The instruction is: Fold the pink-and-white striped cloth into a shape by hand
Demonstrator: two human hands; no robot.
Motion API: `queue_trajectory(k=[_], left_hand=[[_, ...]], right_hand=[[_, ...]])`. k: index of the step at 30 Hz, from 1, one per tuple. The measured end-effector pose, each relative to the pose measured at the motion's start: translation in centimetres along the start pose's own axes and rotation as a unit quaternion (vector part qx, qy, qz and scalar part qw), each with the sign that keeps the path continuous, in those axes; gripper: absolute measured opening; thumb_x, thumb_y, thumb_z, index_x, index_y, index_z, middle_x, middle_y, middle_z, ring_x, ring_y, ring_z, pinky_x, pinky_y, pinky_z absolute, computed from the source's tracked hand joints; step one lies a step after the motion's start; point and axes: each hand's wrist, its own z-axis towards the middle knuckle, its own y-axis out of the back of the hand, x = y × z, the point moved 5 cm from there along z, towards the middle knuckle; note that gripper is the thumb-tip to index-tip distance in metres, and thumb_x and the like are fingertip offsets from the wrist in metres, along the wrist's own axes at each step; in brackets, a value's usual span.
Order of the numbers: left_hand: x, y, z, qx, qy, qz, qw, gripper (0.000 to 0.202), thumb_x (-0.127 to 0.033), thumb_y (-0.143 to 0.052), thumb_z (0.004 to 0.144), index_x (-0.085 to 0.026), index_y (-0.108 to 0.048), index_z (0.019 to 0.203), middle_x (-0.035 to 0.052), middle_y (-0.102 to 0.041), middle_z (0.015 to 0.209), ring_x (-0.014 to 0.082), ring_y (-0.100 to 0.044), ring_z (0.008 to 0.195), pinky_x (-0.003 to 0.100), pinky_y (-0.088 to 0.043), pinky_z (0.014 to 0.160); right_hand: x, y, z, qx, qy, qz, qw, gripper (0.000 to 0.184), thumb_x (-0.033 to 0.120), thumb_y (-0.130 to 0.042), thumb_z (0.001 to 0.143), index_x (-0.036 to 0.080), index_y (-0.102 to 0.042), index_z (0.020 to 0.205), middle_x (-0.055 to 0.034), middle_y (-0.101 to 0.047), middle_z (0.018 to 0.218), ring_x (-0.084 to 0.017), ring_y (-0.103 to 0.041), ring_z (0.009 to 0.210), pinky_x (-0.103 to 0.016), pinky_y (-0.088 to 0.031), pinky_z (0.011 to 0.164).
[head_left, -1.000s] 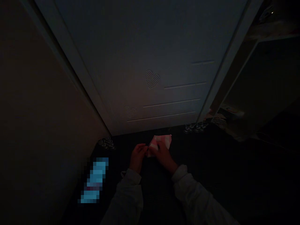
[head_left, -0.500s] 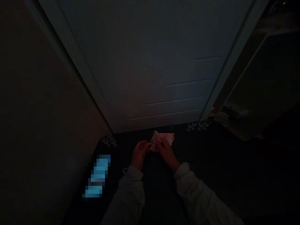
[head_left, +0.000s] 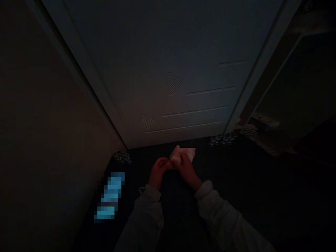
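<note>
The scene is very dark. A small pink and white folded piece (head_left: pixel 183 154), paper or cloth, lies low over a dark surface just in front of a pale door. My left hand (head_left: pixel 158 171) pinches its left corner with closed fingers. My right hand (head_left: pixel 187 168) lies over its near side with the fingers curled on it. Both arms wear pale long sleeves.
The pale door (head_left: pixel 170 70) with two heart shapes and thin lines stands straight ahead. A wall (head_left: pixel 39 140) closes the left side. A glowing blue blurred patch (head_left: pixel 110 196) lies at the lower left. Small shiny clusters (head_left: pixel 122 156) sit at the door's foot, and shelving (head_left: pixel 262 122) stands right.
The hands and the pink piece have shifted slightly up and to the right in view. The piece looks more folded together and smaller than one second ago.
</note>
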Motion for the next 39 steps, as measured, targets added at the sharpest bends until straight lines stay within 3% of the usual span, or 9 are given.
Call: queue_trajectory(k=[6, 14, 20, 24, 33, 39], left_hand=[[0.1, 0.1, 0.1, -0.009, 0.003, 0.022, 1.000, 0.030, -0.032, -0.069, 0.059, -0.015, -0.058, 0.081, 0.0010, -0.060, 0.070, 0.0088, -0.050, 0.057, 0.022, -0.037, 0.057], [-0.6, -0.6, -0.4, 0.013, 0.017, 0.022, 1.000, 0.028, -0.026, -0.070, 0.056, -0.016, -0.059, 0.079, 0.0030, -0.063, 0.078, 0.0136, -0.056, 0.071, 0.024, -0.040, 0.064], [-0.8, -0.7, -0.5, 0.005, 0.015, 0.027, 1.000, 0.031, -0.028, -0.071, 0.056, -0.016, -0.059, 0.082, 0.0026, -0.063, 0.075, 0.0129, -0.056, 0.067, 0.024, -0.040, 0.062], [-0.6, -0.5, -0.3, 0.005, 0.007, 0.036, 0.999, 0.031, -0.028, -0.070, 0.056, -0.016, -0.059, 0.083, 0.0022, -0.063, 0.074, 0.0117, -0.055, 0.065, 0.024, -0.039, 0.062], [0.6, 0.5, 0.4, -0.020, 0.007, -0.012, 1.000, 0.036, -0.026, -0.069, 0.060, -0.016, -0.058, 0.093, 0.0042, -0.062, 0.083, 0.0119, -0.056, 0.071, 0.025, -0.041, 0.066], [-0.2, 0.9, 0.4, -0.032, -0.009, 0.020, 0.999, 0.040, -0.027, -0.069, 0.060, -0.016, -0.059, 0.097, 0.0058, -0.062, 0.088, 0.0137, -0.056, 0.076, 0.027, -0.042, 0.071]], right_hand=[[0.3, 0.2, 0.0, -0.004, -0.007, 0.026, 1.000, 0.024, 0.037, -0.035, 0.081, 0.018, -0.049, 0.074, -0.0019, -0.053, 0.072, -0.016, -0.048, 0.069, -0.028, -0.039, 0.063], [-0.3, 0.0, 0.1, -0.001, -0.030, -0.011, 0.999, 0.030, 0.040, -0.058, 0.065, 0.017, -0.049, 0.081, -0.0026, -0.054, 0.079, -0.018, -0.049, 0.073, -0.030, -0.039, 0.065], [0.2, 0.2, -0.1, -0.012, 0.012, -0.010, 1.000, 0.021, 0.038, -0.046, 0.075, 0.018, -0.047, 0.077, -0.0024, -0.052, 0.078, -0.017, -0.048, 0.073, -0.030, -0.039, 0.067], [0.3, 0.3, 0.0, -0.015, 0.005, 0.005, 1.000, 0.023, 0.036, -0.035, 0.082, 0.018, -0.047, 0.073, -0.0020, -0.052, 0.072, -0.016, -0.049, 0.070, -0.030, -0.039, 0.067], [0.6, 0.5, -0.1, -0.030, 0.017, 0.003, 0.999, 0.020, 0.035, -0.036, 0.082, 0.018, -0.047, 0.078, -0.0032, -0.052, 0.078, -0.017, -0.048, 0.074, -0.029, -0.038, 0.068], [0.3, 0.6, -0.1, -0.033, -0.004, 0.032, 0.999, 0.025, 0.037, -0.036, 0.082, 0.017, -0.051, 0.079, -0.0034, -0.054, 0.078, -0.016, -0.049, 0.072, -0.028, -0.038, 0.064]])
